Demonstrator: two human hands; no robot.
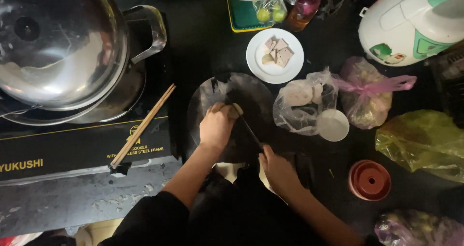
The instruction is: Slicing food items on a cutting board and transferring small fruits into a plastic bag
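My left hand (217, 125) clamps the pale food piece (235, 110); right hand (276, 168) grips the knife (250, 131) (fingertips at eleven o'clock risk nicking).

Clear bag (303, 106) mid-counter; pink bag (366, 94) beside; yellow bag (421, 142) right

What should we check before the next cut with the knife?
1. Left hand presses the food piece on the cutting board: ok.
2. Right hand grips the knife handle: ok.
3. Left fingertips clear of the blade: cannot tell, too dark.
4. Board has bare room around the piece: ok.
5. White plate for cut pieces lies beyond the board, near it: ok.
6. Chopsticks on the cooker lie away from both hands: ok.
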